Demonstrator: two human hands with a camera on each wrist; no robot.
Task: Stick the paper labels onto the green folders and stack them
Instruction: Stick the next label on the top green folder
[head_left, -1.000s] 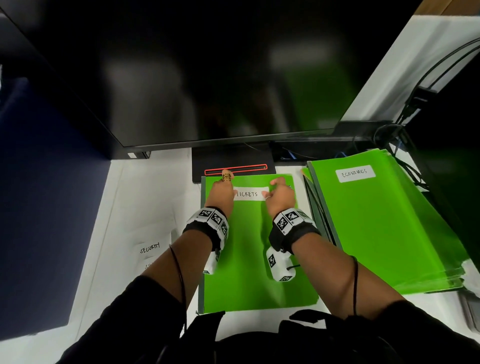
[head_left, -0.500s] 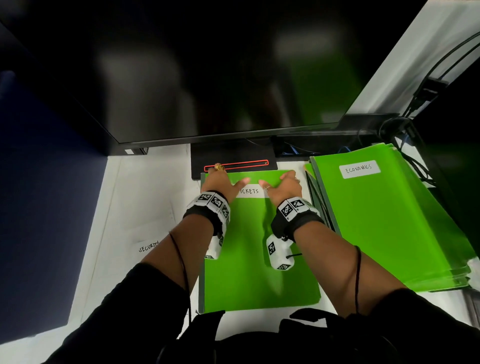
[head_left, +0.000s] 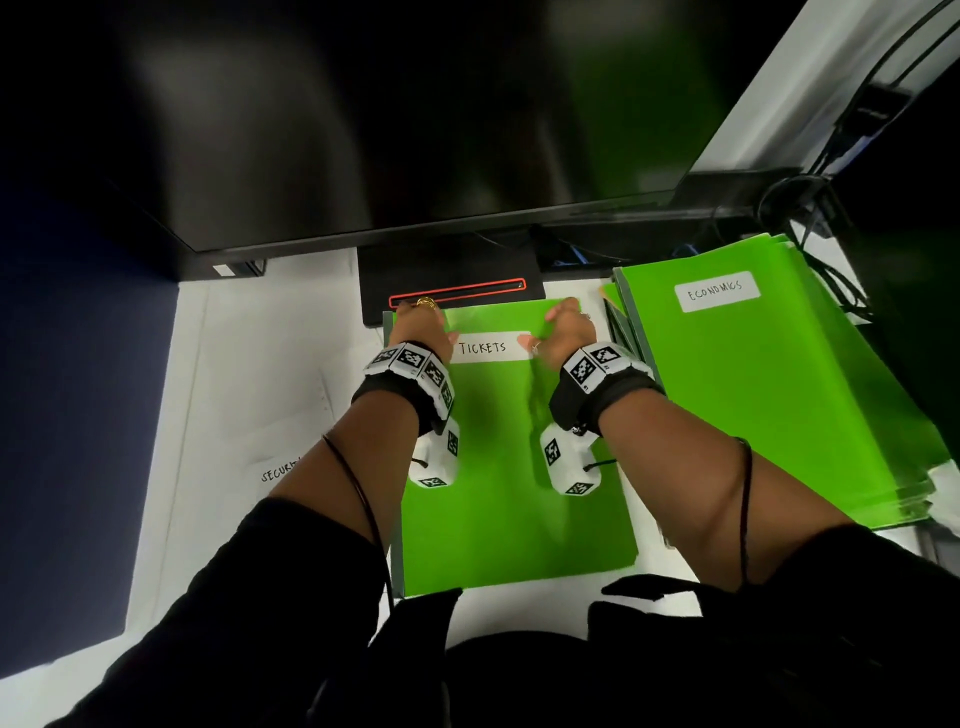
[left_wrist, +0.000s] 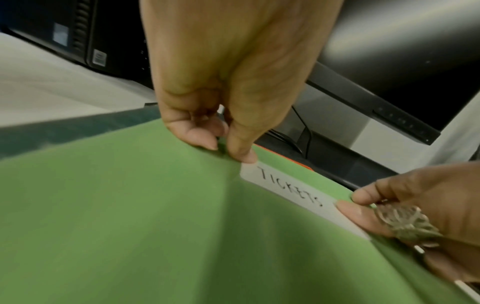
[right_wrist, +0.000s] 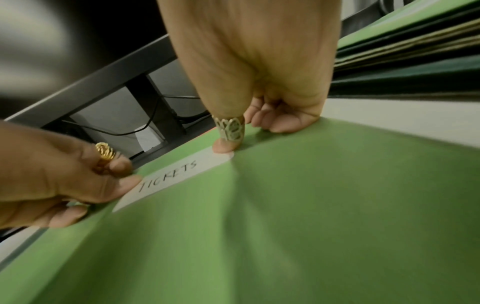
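Observation:
A green folder (head_left: 511, 467) lies flat in front of me with a white paper label reading TICKETS (head_left: 485, 347) near its far edge. My left hand (head_left: 422, 327) rests at the label's left end, and in the left wrist view its thumb tip (left_wrist: 245, 157) presses that end while the bent fingers touch the folder. My right hand (head_left: 569, 331) is at the right end. There its ringed thumb (right_wrist: 224, 147) presses the label (right_wrist: 168, 179) and the other fingers rest on the folder (right_wrist: 311, 205). Neither hand holds anything.
To the right lies a stack of green folders (head_left: 769, 405), the top one labelled ECONOMICS (head_left: 716, 291). A loose SECURITY label (head_left: 280, 467) lies on the white desk (head_left: 249, 364) to the left. A black monitor (head_left: 415, 130) overhangs the far side, its stand base (head_left: 452, 275) touching the folder's far edge.
Both hands have slid apart along the label, from near its middle to its ends. The whole word TICKETS now shows between the thumbs.

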